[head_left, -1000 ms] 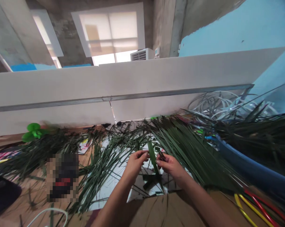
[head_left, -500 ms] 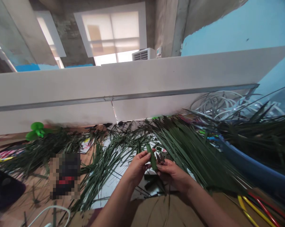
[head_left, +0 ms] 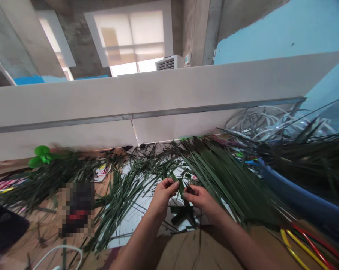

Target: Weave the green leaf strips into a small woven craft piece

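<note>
- The left hand (head_left: 164, 197) is closed in a pinch, with a green palm-leaf strip (head_left: 180, 186) held between the thumb and fingertips, just above the middle of the near work area.
- The right hand (head_left: 203, 200) is also pinched, its fingertips pressed on a dark narrow leaf piece (head_left: 189, 188) just beside the strip. Whether the strip itself is touched by this hand cannot be told.
- The hands are held close together, with the strip between them, over a white paper sheet (head_left: 131, 221) and a brown cardboard sheet (head_left: 197, 251) at the near edge.
- A dense bed of long palm leaves (head_left: 225, 174) is spread just to the far right of the hands, and looser leaves (head_left: 121, 195) are scattered to the left.
- A blue tub (head_left: 296, 198) filled with dark leaves is placed at the right, with a coil of pale strips (head_left: 259, 123) behind it.
- Yellow and red rods (head_left: 306, 249) are laid in the near right corner.
- A green plastic piece (head_left: 42, 156) is seen at the far left, and a white cable (head_left: 58, 255) is looped at the near left.
- A pixelated object (head_left: 76, 210) on the left is too blurred to be named.
- A white partition (head_left: 102, 105) with a metal rail (head_left: 158, 112) runs along the far side.
</note>
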Action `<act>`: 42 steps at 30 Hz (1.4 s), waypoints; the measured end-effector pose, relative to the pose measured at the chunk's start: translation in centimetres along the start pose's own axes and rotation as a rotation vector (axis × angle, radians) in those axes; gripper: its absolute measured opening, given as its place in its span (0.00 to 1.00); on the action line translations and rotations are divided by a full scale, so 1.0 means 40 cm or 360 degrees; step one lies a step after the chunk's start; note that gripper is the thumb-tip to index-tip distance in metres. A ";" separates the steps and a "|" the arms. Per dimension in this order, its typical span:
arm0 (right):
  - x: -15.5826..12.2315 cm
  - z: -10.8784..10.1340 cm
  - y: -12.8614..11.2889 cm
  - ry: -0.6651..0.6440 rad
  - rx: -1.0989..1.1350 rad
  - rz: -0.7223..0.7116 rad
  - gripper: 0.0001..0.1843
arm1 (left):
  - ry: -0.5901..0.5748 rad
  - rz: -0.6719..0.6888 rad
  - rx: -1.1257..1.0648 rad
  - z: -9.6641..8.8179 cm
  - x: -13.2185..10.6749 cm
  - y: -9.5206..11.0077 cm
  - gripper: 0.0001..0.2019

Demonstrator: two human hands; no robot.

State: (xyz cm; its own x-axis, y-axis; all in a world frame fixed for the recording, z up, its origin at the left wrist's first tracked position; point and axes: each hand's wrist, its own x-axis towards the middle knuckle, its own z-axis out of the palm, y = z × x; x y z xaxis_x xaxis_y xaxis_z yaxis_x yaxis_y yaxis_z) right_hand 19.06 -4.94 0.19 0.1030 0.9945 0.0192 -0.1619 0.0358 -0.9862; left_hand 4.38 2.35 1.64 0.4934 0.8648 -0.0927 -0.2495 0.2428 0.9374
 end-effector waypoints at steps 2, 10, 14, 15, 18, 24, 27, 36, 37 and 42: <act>0.004 0.003 0.010 0.0006 -0.0060 -0.0101 0.23 | 0.0051 0.0017 0.0061 0.006 -0.001 -0.004 0.20; 0.001 -0.005 -0.003 0.0085 -0.0104 -0.0053 0.27 | 0.0034 0.0089 0.0093 0.019 -0.009 0.010 0.19; -0.012 -0.003 -0.036 0.0223 0.0123 0.0015 0.28 | -0.0073 0.0068 0.0167 0.025 -0.018 0.017 0.19; -0.014 -0.001 -0.040 0.0237 0.0173 0.0013 0.28 | -0.0091 0.0075 0.0203 0.027 -0.020 0.016 0.18; -0.016 0.006 -0.042 0.0253 0.0242 0.0023 0.28 | -0.0136 0.0085 0.0298 0.029 -0.022 0.010 0.18; -0.011 0.007 -0.025 0.0237 0.0290 0.0037 0.28 | -0.0183 0.0084 0.0412 0.032 -0.021 0.002 0.17; -0.007 0.004 -0.019 0.0222 0.0293 0.0020 0.28 | -0.0180 0.0088 0.0466 0.036 -0.025 0.004 0.17; 0.001 0.008 -0.007 0.0263 0.0222 0.0024 0.28 | -0.0207 0.0081 0.0502 0.032 -0.025 0.003 0.15; 0.002 0.008 -0.004 0.0268 0.0222 0.0023 0.28 | -0.0204 0.0078 0.0497 0.030 -0.024 0.001 0.15; 0.010 0.004 0.007 0.0277 0.0238 -0.0002 0.26 | -0.0196 0.0066 0.0456 0.024 -0.017 -0.001 0.16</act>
State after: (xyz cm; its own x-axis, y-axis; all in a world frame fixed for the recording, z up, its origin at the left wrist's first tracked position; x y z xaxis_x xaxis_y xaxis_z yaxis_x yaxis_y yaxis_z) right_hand 18.89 -4.51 -0.05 0.2687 0.9630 -0.0212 -0.3038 0.0638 -0.9506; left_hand 4.87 1.31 1.99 0.5895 0.8073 -0.0275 -0.0353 0.0598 0.9976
